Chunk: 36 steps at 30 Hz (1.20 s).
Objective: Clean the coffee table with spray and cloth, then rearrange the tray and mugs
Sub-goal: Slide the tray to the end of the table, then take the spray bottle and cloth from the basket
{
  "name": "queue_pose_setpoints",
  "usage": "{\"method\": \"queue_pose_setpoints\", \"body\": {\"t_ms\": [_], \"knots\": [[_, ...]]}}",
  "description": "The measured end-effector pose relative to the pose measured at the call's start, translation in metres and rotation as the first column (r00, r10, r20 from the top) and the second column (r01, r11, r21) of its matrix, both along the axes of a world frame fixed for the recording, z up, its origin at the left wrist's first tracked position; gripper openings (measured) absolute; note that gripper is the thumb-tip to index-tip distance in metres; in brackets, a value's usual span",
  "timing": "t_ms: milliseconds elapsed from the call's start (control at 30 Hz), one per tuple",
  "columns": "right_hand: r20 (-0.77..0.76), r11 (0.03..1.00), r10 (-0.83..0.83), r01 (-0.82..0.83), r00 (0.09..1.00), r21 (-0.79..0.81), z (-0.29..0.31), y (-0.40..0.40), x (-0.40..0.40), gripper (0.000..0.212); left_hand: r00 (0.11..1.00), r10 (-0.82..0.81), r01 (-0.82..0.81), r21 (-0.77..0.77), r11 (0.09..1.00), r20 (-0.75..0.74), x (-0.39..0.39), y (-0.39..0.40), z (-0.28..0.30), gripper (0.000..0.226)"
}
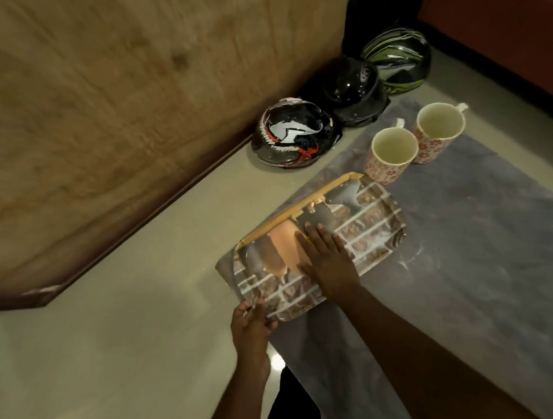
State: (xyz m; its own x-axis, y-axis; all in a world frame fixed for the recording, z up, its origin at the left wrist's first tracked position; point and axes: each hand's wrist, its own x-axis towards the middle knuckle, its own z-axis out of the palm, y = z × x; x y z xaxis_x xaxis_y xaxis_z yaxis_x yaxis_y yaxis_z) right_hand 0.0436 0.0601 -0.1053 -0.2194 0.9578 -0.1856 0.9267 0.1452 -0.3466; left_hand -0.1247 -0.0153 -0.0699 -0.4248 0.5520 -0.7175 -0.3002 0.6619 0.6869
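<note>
- A person bends over a dark stone-look coffee table point(478, 252), both bare hands on a glossy tray point(364, 226) printed with a brick pattern that sits at the tabletop's left edge, near its front left corner.
- The left hand point(251, 325) grips the tray's near corner, fingers curled over the rim, where that corner overhangs the tabletop's edge.
- The right hand point(328, 260) lies flat on the tray's face with fingers straight and spread, pressing down and holding nothing.
- Two floral mugs point(415, 143) stand upright and look empty, just beside each other toward the far left corner of the tabletop, the nearer one just beyond the tray's far corner.
- No spray bottle or cloth shows, and pale streaks mark the tabletop to the right of the tray, so the step in hand appears to be squaring the tray into place.
- To do it well, the flat palm should steer while the gripping hand guides the corner, sliding the tray fully onto the tabletop so that no part hangs over the edge.
- The push should stay slow and stop short of the nearer mug, which a quick shove toward the far edge could knock.
- Three motorcycle helmets point(296, 135) rest on the floor point(133, 346) beyond the table's left edge, against a wooden panel point(115, 88).
</note>
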Motion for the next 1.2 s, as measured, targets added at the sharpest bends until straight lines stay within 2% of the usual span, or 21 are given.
{"method": "queue_pose_setpoints", "body": {"t_ms": [100, 233, 367, 500, 567, 600, 667, 733, 800, 900, 1000, 1067, 1200], "knots": [[0.007, 0.998, 0.043, -0.043, 0.999, 0.055, -0.006, 0.009, 0.005, 0.058, 1.000, -0.028, 0.028, -0.007, 1.000, -0.014, 0.003, 0.001, 0.000, 0.024], [-0.007, 0.996, 0.039, -0.038, 0.999, 0.076, -0.006, 0.009, 0.003, 0.058, 0.983, -0.115, 0.110, -0.048, 0.993, -0.143, -0.002, 0.000, -0.004, 0.026], [-0.018, 0.996, 0.045, -0.044, 0.999, 0.079, -0.007, 0.004, 0.004, 0.078, 0.945, -0.190, 0.168, -0.105, 0.980, -0.266, -0.003, 0.000, -0.003, 0.026], [-0.036, 0.995, 0.056, -0.053, 0.998, 0.089, -0.003, 0.001, 0.012, 0.076, 0.815, -0.335, 0.269, -0.204, 0.941, -0.472, -0.001, -0.003, 0.006, 0.035], [-0.041, 0.994, 0.033, -0.028, 0.999, 0.106, 0.000, -0.003, 0.017, 0.070, 0.728, -0.357, 0.316, -0.176, 0.932, -0.585, -0.003, 0.002, 0.010, 0.040], [-0.048, 0.993, 0.018, -0.012, 0.999, 0.121, 0.004, -0.006, 0.018, 0.064, 0.656, -0.377, 0.381, -0.144, 0.913, -0.653, -0.004, 0.007, 0.011, 0.041], [-0.065, 0.991, -0.039, 0.047, 0.997, 0.128, 0.018, -0.014, 0.023, 0.061, 0.457, -0.441, 0.578, -0.119, 0.808, -0.773, 0.003, 0.020, 0.014, 0.046], [-0.136, 0.980, -0.119, 0.138, 0.984, 0.144, 0.040, -0.028, 0.032, 0.063, 0.297, -0.441, 0.782, -0.049, 0.621, -0.847, 0.029, 0.033, 0.028, 0.046], [-0.244, 0.954, -0.207, 0.250, 0.947, 0.163, 0.068, -0.047, 0.045, 0.061, 0.226, -0.421, 0.905, 0.030, 0.424, -0.879, 0.061, 0.046, 0.055, 0.042], [-0.340, 0.862, -0.376, 0.460, 0.862, 0.213, 0.127, -0.098, 0.087, 0.061, 0.134, -0.411, 0.983, 0.070, 0.169, -0.902, 0.121, 0.055, 0.107, 0.042], [-0.331, 0.750, -0.516, 0.604, 0.790, 0.271, 0.181, -0.163, 0.137, 0.057, 0.031, -0.304, 0.999, 0.038, -0.016, -0.952, 0.182, 0.038, 0.154, 0.050], [-0.320, 0.662, -0.605, 0.684, 0.729, 0.307, 0.213, -0.218, 0.173, 0.061, -0.006, -0.255, 0.990, 0.029, -0.136, -0.967, 0.227, 0.000, 0.189, 0.053], [-0.335, 0.459, -0.734, 0.795, 0.591, 0.397, 0.257, -0.339, 0.233, 0.067, -0.079, -0.124, 0.958, -0.041, -0.283, -0.989, 0.300, -0.105, 0.243, 0.067]]}}
